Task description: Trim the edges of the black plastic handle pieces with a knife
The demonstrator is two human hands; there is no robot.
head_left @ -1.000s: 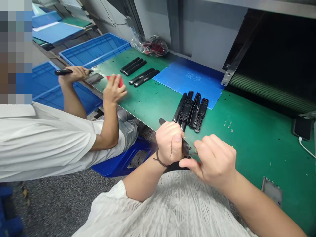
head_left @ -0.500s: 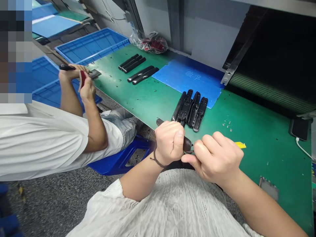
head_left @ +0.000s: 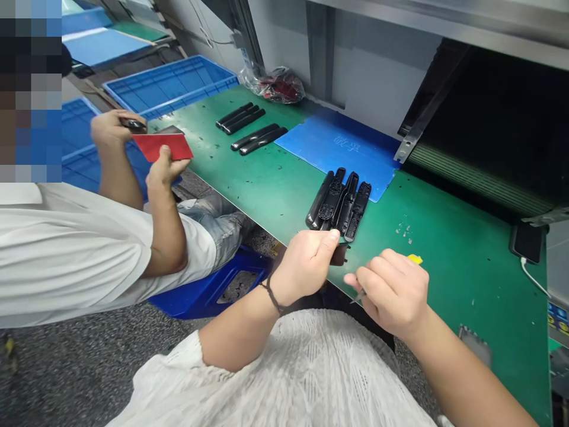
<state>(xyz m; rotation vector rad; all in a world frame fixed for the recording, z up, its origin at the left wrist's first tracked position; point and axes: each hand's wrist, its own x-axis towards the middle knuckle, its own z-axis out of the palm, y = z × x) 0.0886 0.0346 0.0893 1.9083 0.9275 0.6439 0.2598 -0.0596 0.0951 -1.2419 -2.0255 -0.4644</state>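
My left hand (head_left: 309, 261) is closed around a black plastic handle shell (head_left: 339, 255). Its end, with small pegs on the edge, sticks out past my thumb; the rest is hidden by the fingers. My right hand (head_left: 391, 290) is closed on a small knife (head_left: 357, 297), a little to the right of the shell and apart from it. The thin metal blade points toward my body, and a yellow end shows behind the knuckles. Just beyond my left hand, several black handle shells (head_left: 329, 201) lie side by side on the green table (head_left: 267, 190), some with their ribbed insides up.
A blue sheet (head_left: 329, 142) lies behind the shells. More black handles (head_left: 259, 139) lie at the far left, near a plastic bag (head_left: 282, 86). A phone (head_left: 527, 242) with a cable is at right. On the left a co-worker holds a red sheet (head_left: 166, 147); blue crates (head_left: 173, 83) stand beyond.
The shell in my left hand has turned and shows a flatter face. My right hand has drawn away from it, with the blade now visible. The co-worker's red sheet has turned toward me.
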